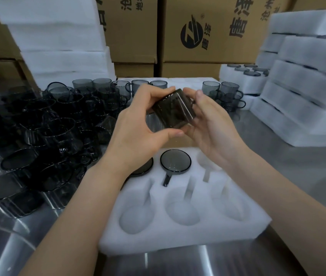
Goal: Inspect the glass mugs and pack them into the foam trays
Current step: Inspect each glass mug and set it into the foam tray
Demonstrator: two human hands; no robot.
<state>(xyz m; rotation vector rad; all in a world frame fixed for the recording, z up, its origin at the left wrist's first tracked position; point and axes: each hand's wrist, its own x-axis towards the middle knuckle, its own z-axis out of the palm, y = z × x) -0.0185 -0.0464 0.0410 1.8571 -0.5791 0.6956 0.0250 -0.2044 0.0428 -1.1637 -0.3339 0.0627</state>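
As hands (138,126) (214,126) hold mug (173,111), pockets (186,210) gape.

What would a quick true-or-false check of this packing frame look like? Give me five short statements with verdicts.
1. The left hand and right hand together hold one dark glass mug. True.
2. Every cavity in the foam tray is filled. False: only two back-row cavities hold packed mugs; the other four are empty.
3. Loose mugs are crowded on the table left of the tray. True.
4. The held mug stands upright in a cavity. False: it is tilted in the air above the tray.
5. Stacked foam trays stand on the right. True.
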